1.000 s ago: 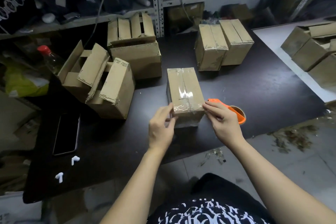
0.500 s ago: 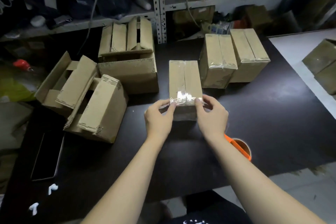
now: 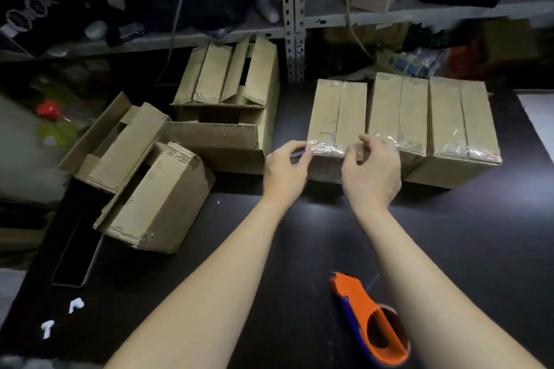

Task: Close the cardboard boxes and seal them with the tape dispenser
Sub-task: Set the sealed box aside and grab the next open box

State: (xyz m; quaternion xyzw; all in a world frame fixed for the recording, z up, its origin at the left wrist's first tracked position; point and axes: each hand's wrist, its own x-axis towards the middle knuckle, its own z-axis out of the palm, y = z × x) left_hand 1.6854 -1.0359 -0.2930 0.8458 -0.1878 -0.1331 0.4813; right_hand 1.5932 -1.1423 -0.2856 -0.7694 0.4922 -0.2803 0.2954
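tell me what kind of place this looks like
Likely a small packing or stock room: sealed cardboard boxes in a row on a dark work table, an orange tape dispenser lying on it, and cluttered metal shelving behind.

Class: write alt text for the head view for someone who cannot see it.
A left hand and right hand reach the near taped edge of a closed cardboard box on a dark table, beside two taped boxes. Open boxes lie left; an orange tape dispenser lies nearer.
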